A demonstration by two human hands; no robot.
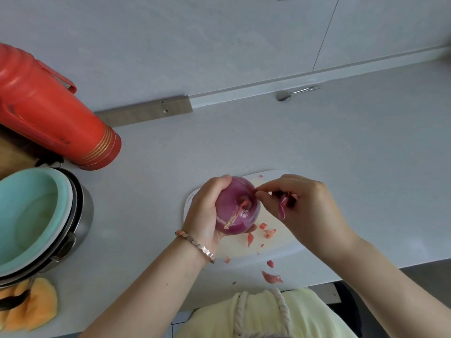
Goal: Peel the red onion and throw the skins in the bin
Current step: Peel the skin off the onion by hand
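Red onion [238, 211] cupped in left hand [203, 213] above white cutting board [244, 250], fingers curled round its far side; right hand [302, 208] just beside, thumb and forefinger pinching a shred at the top edge, peeled skins [284, 203] bunched in the palm; more skin scraps [268, 233] scattered on board and counter [341, 142]; probably firm, smooth, slippery once bare; papery skin likely brittle, best caught at a loose edge.

Soft, even daylight, pale grey stone-look countertop [317, 147] bright without glare, faint soft shadows under the forearms, small highlight on the shiny steel spoon [284, 95], slight overall softness, wide-angle bending of straight lines toward the edges
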